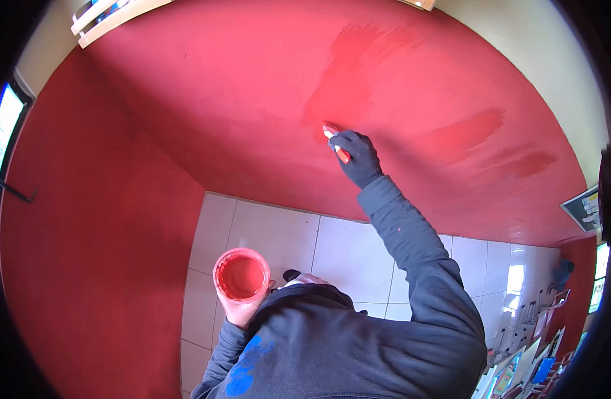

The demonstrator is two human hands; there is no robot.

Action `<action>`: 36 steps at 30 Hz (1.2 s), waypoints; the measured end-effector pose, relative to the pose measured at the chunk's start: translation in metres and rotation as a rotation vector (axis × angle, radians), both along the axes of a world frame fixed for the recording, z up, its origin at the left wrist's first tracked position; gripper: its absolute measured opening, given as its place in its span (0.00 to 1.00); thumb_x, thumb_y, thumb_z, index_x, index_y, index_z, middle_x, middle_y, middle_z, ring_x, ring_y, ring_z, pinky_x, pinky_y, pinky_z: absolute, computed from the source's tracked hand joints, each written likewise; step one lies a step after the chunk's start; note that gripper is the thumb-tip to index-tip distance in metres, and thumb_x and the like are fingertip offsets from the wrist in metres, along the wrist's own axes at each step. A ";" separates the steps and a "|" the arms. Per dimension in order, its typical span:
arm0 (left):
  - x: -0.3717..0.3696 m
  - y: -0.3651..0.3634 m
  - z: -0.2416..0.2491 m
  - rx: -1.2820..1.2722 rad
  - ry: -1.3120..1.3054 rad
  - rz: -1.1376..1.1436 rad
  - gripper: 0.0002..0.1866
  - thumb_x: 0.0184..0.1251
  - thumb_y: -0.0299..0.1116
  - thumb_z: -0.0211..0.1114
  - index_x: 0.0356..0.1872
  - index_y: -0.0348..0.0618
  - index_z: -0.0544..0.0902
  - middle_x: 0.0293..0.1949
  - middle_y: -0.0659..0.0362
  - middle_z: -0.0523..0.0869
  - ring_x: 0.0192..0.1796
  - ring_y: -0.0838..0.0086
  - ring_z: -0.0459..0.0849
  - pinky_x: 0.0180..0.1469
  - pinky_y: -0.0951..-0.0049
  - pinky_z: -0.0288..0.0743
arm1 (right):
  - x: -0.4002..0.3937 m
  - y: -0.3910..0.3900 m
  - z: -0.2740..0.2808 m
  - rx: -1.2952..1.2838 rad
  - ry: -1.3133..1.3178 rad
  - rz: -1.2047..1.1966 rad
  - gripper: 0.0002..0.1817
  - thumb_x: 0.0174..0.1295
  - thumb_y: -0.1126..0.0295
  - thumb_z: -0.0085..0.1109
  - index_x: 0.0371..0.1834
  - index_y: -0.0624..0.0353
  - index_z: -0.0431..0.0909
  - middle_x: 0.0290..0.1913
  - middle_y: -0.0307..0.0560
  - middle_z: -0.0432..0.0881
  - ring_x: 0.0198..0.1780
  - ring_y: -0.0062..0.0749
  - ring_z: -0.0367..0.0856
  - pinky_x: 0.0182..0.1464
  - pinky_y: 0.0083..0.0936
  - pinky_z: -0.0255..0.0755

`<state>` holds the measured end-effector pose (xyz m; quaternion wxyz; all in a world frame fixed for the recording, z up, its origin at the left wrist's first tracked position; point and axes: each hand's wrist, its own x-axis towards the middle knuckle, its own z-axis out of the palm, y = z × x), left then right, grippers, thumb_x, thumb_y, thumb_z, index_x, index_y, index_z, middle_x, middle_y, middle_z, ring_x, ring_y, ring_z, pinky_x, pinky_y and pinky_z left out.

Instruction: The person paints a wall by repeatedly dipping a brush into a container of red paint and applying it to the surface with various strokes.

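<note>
My right hand point(360, 157), in a dark glove, is closed around a paintbrush point(338, 145) with a pale and red handle. The brush's bristles touch the red wall point(252, 100), at the lower end of a fresh, brighter streak of paint point(342, 90). Down at the left, my bare left hand point(237, 310) holds a tub of red paint point(243, 276) upright from below and the side. Red paint coats the tub's rim and inner wall. Some of the left fingers are hidden behind the tub.
Pale floor tiles point(352, 256) meet the wall's base. Another red wall point(86, 253) adjoins at the left. Wet streaks point(461, 138) mark the wall at right. A wooden frame point(119, 16) hangs at upper left; panels point(525, 366) and other objects stand at lower right.
</note>
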<state>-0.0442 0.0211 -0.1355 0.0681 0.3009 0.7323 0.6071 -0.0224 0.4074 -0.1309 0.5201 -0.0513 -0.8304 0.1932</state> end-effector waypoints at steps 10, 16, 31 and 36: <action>-0.002 -0.002 -0.009 -0.013 0.002 0.021 0.40 0.43 0.16 0.73 0.61 0.40 0.65 0.42 0.55 0.81 0.41 0.72 0.82 0.46 0.70 0.78 | 0.027 -0.003 0.015 0.105 0.058 -0.082 0.09 0.52 0.78 0.59 0.36 0.54 0.80 0.39 0.45 0.80 0.41 0.42 0.79 0.44 0.33 0.72; 0.001 0.000 -0.006 0.004 -0.129 0.101 0.43 0.33 0.28 0.83 0.57 0.41 0.69 0.52 0.55 0.77 0.54 0.68 0.78 0.56 0.67 0.73 | -0.037 -0.003 -0.093 -0.024 -0.209 0.040 0.11 0.52 0.79 0.58 0.38 0.53 0.80 0.39 0.46 0.81 0.41 0.44 0.80 0.44 0.33 0.74; 0.006 0.003 -0.003 -0.061 0.034 0.098 0.41 0.41 0.18 0.76 0.60 0.42 0.65 0.43 0.57 0.81 0.44 0.72 0.81 0.47 0.70 0.78 | 0.054 0.063 0.026 0.158 0.145 -0.305 0.12 0.54 0.75 0.62 0.43 0.53 0.83 0.46 0.46 0.77 0.48 0.42 0.76 0.48 0.35 0.69; 0.011 0.006 0.003 -0.012 -0.127 0.165 0.43 0.33 0.28 0.83 0.56 0.42 0.69 0.52 0.55 0.77 0.53 0.68 0.78 0.56 0.67 0.74 | -0.003 0.028 -0.114 0.276 -0.264 -0.220 0.16 0.50 0.71 0.61 0.44 0.46 0.82 0.52 0.43 0.75 0.52 0.41 0.73 0.50 0.39 0.64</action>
